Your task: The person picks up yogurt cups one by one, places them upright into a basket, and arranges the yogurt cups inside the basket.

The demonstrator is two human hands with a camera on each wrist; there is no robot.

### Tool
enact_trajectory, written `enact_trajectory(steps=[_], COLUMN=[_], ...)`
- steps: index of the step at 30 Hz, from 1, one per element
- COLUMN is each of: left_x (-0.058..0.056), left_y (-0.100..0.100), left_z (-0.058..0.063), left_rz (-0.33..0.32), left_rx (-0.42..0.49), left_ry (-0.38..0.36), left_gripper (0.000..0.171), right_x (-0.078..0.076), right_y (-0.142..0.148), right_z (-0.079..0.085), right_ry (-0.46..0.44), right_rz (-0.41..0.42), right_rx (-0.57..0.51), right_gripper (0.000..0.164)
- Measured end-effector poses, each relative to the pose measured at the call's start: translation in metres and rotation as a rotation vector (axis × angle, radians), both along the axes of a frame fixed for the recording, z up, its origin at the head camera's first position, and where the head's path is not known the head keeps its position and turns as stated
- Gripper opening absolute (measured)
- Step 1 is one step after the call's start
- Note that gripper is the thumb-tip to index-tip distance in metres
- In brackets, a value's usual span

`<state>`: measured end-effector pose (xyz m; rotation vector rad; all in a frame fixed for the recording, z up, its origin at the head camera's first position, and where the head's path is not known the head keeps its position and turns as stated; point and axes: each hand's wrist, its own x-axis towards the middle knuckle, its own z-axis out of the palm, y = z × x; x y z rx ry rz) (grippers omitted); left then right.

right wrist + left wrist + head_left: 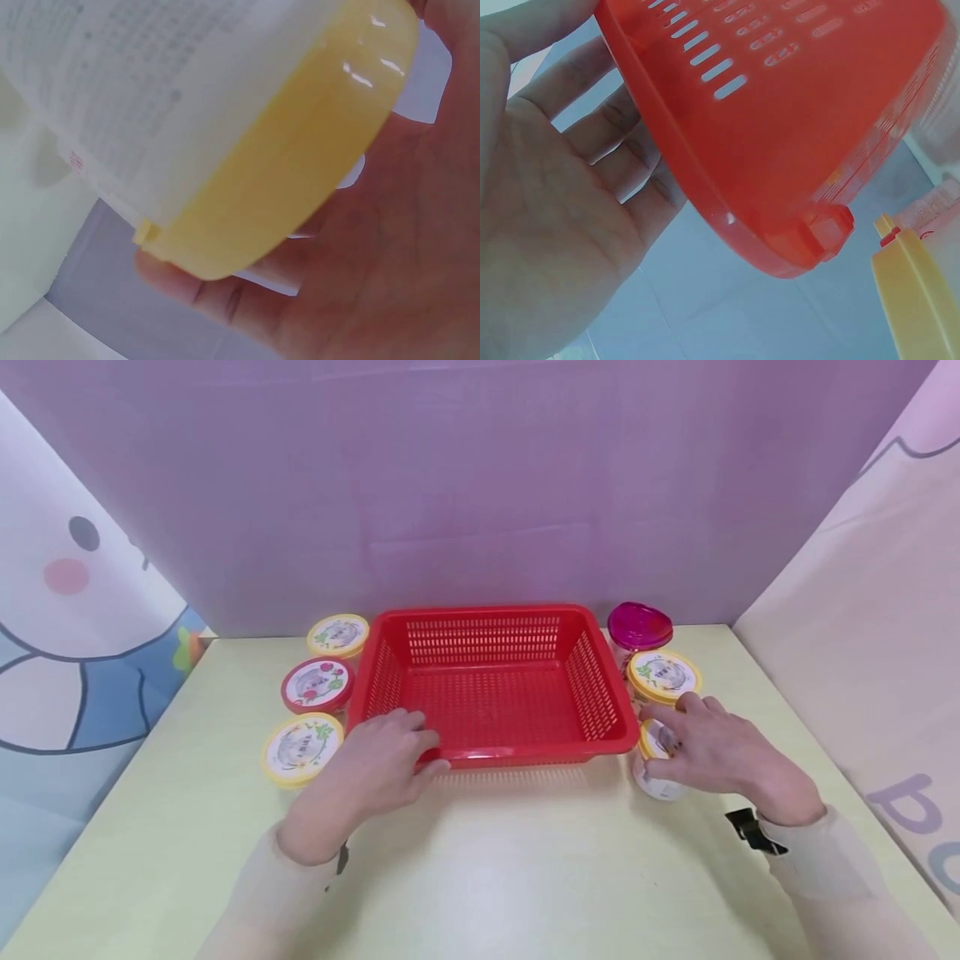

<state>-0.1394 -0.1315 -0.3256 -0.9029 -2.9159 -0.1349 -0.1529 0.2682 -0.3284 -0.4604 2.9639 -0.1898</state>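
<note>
The red plastic basket [540,749] stands at the middle back, with slotted walls and nothing inside. My left hand [371,764] holds its rim at the front left corner. In the left wrist view, the fingers [604,131] reach behind the edge of the basket [817,112]. On the right, my right hand [712,747] grips a plastic jar [660,787] with a yellow lid, the nearest of the right-hand row. Small print covers that jar's label [142,82] in the right wrist view, and the fingers span its yellow lid [300,142].
Behind the gripped jar are another yellow-lidded jar [665,675] and one with a magenta lid [640,625]. Left of the basket stand jars with yellow [337,635], red [317,683] and yellow [302,749] lids. A purple cloth wall [480,485] closes off the table's back.
</note>
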Motion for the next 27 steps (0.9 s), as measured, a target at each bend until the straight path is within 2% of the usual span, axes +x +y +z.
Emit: enact_trajectory(steps=[27], left_x=[0.001], left_y=[-0.001], left_z=[-0.001], left_rz=[0.009], left_rx=[0.022], left_ry=[0.007], left_gripper=[0.04], right_x=[-0.006], right_y=[-0.008], right_z=[0.052], right_ry=[0.088], right_rz=[0.017], right_rx=[0.022], right_gripper=[0.065])
